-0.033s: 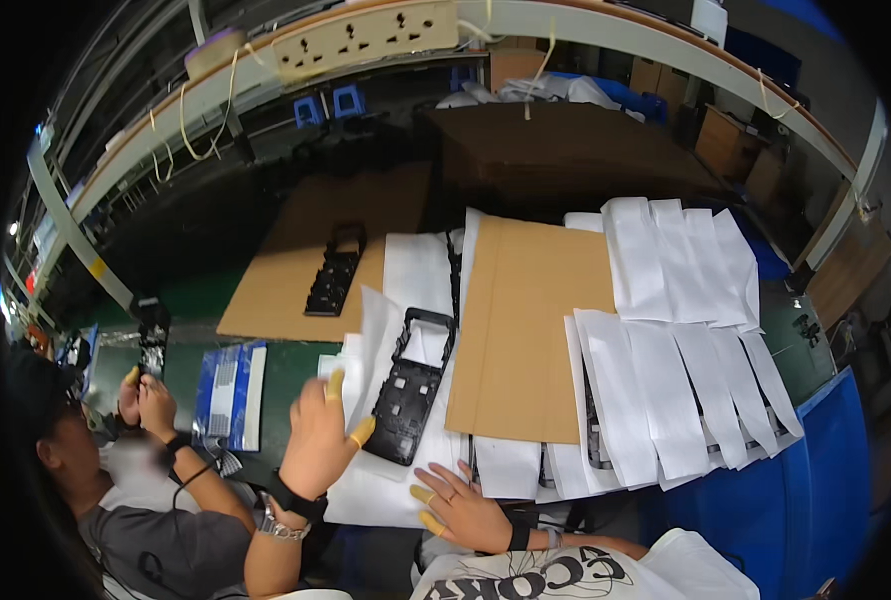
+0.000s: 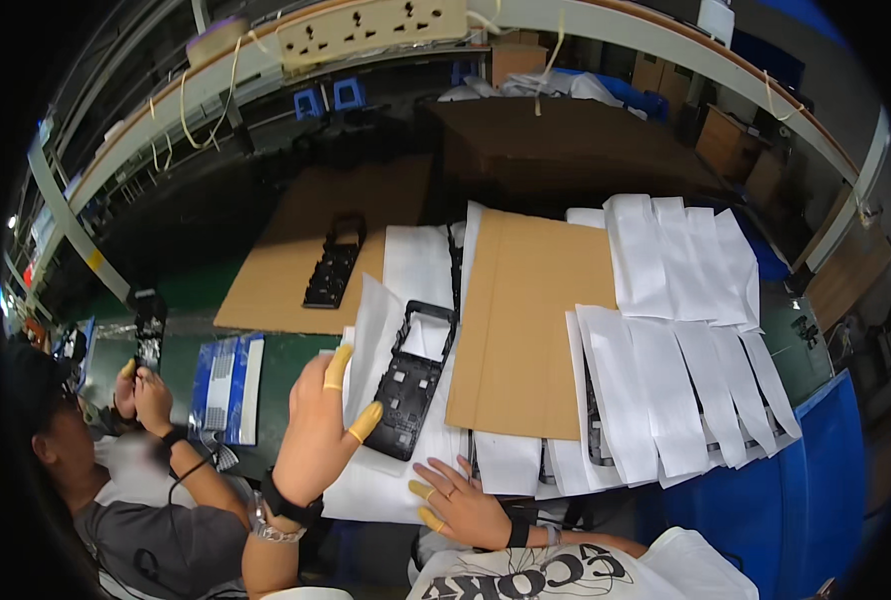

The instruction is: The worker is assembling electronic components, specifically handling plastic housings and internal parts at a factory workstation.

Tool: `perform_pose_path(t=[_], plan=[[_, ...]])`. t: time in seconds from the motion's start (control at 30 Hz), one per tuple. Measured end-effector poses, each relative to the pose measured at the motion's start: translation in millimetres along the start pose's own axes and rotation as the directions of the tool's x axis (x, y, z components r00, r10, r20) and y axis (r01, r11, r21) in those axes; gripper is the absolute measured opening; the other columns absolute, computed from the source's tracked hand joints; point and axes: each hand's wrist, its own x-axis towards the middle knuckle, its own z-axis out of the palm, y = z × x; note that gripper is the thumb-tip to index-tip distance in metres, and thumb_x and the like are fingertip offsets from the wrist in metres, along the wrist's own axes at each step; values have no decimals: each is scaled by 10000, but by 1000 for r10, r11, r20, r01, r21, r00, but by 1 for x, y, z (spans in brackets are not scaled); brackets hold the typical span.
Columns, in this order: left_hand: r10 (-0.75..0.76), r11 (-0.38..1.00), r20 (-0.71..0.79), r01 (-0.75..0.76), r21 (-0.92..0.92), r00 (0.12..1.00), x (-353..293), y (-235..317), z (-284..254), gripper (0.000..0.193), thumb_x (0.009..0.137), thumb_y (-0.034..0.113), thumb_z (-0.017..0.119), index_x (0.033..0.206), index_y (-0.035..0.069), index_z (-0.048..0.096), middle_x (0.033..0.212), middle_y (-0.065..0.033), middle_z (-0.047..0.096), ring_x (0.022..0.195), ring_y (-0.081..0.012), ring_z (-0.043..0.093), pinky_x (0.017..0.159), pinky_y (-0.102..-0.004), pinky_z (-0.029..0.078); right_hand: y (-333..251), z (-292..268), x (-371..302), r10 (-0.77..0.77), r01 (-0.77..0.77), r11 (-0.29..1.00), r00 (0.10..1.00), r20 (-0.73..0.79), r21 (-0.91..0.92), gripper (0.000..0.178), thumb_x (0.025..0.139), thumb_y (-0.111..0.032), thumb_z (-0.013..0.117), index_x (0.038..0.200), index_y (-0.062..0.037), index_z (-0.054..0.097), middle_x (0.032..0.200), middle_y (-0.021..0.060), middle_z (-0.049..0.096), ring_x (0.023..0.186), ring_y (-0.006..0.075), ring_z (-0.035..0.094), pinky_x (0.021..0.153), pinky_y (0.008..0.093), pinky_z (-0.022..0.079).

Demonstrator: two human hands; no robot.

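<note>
A black plastic frame, with a large opening at its far end, lies slanted on a white foam sheet. My left hand is at the frame's near left side, thumb and index finger spread apart. Its thumb, in a yellow finger cot, overlaps the frame's left edge; whether it touches cannot be told. The other left fingers are mostly hidden. Flat near the front edge rests my right hand, fingers spread and holding nothing, two of them in yellow cots.
Right of the frame lies a cardboard sheet. Beyond it, white foam sleeves overlap in rows, with black parts showing. Another black frame sits on cardboard at the back. At left, a co-worker handles a black part beside a blue-and-white packet.
My left hand has shifted slightly, its thumb now further over the black frame's left edge. My right hand stays nearly in place.
</note>
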Motion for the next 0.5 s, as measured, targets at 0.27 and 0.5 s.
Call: perform_pose_path(t=[0.27,0.5], plan=[[70,-369,-592,-531,-763,803,-18,144,-44,455,911,339,492,1323,185,374,1022,-150,589,1057,-341,462,854,-569,371,-3,14,-1,-34,34,999,999,30,23,376,849,-262,539,1165,-63,497,1349,124,387,1283,262,320,1046,498,218],[138,-381,-770,-685,-621,622,-12,143,-17,340,905,348,486,1211,203,513,978,-102,596,1049,-359,459,825,-573,392,1,4,-5,-32,30,999,997,68,25,404,829,-270,555,1170,-64,492,1377,120,345,1300,263,282,1052,509,209]])
